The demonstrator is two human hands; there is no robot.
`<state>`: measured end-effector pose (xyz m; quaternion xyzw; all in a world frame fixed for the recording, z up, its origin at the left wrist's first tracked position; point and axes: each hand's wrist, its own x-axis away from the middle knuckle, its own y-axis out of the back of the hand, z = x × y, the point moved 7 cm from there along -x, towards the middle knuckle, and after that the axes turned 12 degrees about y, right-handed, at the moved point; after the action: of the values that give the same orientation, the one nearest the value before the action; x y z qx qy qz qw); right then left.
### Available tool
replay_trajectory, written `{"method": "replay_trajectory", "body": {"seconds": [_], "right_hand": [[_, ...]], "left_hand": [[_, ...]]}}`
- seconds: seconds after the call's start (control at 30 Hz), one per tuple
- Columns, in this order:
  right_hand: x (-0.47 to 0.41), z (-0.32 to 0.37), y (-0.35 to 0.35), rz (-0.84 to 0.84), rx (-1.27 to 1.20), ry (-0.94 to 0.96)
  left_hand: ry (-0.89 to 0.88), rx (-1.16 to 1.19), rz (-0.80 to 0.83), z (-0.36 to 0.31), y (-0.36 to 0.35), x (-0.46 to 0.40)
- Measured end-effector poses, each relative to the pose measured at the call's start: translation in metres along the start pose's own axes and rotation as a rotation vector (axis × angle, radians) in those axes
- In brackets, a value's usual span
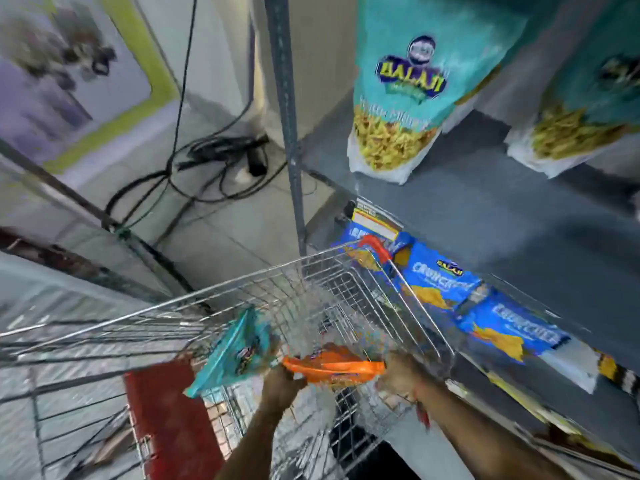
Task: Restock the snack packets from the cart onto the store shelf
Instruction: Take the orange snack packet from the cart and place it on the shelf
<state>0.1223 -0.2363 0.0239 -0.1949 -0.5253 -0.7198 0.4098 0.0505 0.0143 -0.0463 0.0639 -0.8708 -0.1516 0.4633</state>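
Observation:
Both hands reach down into the wire cart [242, 296]. My left hand [282, 384] grips the near end of an orange snack packet [334, 367] held flat over the basket. My right hand [398, 374] is closed at the packet's other end. A teal packet [232, 348] stands on edge in the cart, just left of my left hand. On the grey shelf [485, 209] two teal Balaji packets [405, 91] [585, 98] stand upright. Blue Crunchex packets [440, 282] lie on the lower shelf to the right of the cart. The frame is motion-blurred.
A grey slotted shelf post [287, 116] rises just behind the cart. Black cables [207, 161] lie coiled on the tiled floor at the left. The cart's red flap [169, 417] hangs at its near end. A poster [69, 74] leans at the upper left.

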Motion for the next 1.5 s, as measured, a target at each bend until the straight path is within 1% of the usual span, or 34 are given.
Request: {"method": "replay_trajectory", "body": {"seconds": [0.07,0.13,0.23,0.27,0.37,0.43,0.53,0.63,0.77,0.83,0.97,1.07,1.17,1.23,1.33,1.5], "right_hand": [[-0.011,-0.007,-0.004,0.006,-0.121,0.046],[-0.017,-0.012,-0.003,-0.013,-0.197,0.066],[-0.015,-0.009,0.009,-0.159,-0.307,0.058],[-0.011,-0.006,0.015,-0.213,-0.318,0.058],[0.001,0.005,0.030,-0.331,-0.324,0.079],[0.019,0.019,0.042,-0.412,-0.341,0.119],[0.058,0.043,0.064,-0.568,-0.390,0.206],[0.107,0.064,0.087,-0.745,-0.420,0.261],[0.183,0.083,0.130,-1.014,-0.416,0.297],[0.218,0.084,0.155,-1.103,-0.428,0.302],[0.301,0.084,0.202,-1.269,-0.636,0.336],[0.367,0.097,0.232,-1.316,-0.758,0.402],[0.426,0.099,0.254,-1.395,-0.759,0.422],[0.454,0.095,0.260,-1.440,-0.766,0.402],[0.475,0.089,0.261,-1.481,-0.778,0.363],[0.484,0.079,0.256,-1.518,-0.763,0.320]], "left_hand": [[-0.017,0.016,-0.036,-0.007,-0.002,0.000],[0.021,-0.020,-0.068,-0.015,-0.001,0.007],[0.067,-0.010,-0.173,-0.026,0.005,0.026],[0.077,0.020,-0.174,-0.032,0.007,0.034],[0.020,0.118,-0.174,-0.050,0.016,0.052],[-0.047,0.169,-0.188,-0.066,0.028,0.069],[-0.156,0.257,-0.150,-0.092,0.047,0.098],[-0.341,0.349,-0.141,-0.130,0.067,0.135],[-0.644,0.350,-0.108,-0.208,0.085,0.210],[-0.779,0.333,-0.111,-0.243,0.090,0.246],[-0.922,0.269,-0.086,-0.308,0.092,0.311],[-0.984,0.237,-0.035,-0.357,0.090,0.356],[-0.992,0.214,0.051,-0.393,0.083,0.406],[-1.015,0.209,0.099,-0.407,0.076,0.436],[-1.033,0.186,0.119,-0.415,0.066,0.457],[-1.032,0.178,0.105,-0.418,0.049,0.464]]}}
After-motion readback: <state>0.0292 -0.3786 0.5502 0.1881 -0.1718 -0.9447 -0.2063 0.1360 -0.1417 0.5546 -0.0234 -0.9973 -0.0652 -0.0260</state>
